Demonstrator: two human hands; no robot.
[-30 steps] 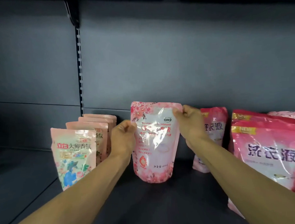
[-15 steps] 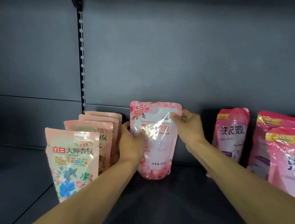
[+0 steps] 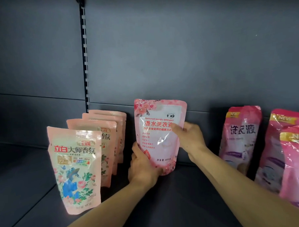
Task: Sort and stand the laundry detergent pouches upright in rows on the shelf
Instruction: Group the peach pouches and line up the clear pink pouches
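Left hand | dropped from side to rose pouch base

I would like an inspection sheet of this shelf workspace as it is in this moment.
Surface: dark shelf board, bare in the middle front.
Job's things: rose-print pouch upright near the back panel, held by both hands; row of four peach pouches upright at left; pink and purple pouches at right, some overlapping.
Clutter: nothing seen.
Hands: left hand grips the rose-print pouch's lower left edge; right hand holds its right side, thumb on the front.
Cables: nothing seen.
Surroundings: dark back panel with slotted upright.
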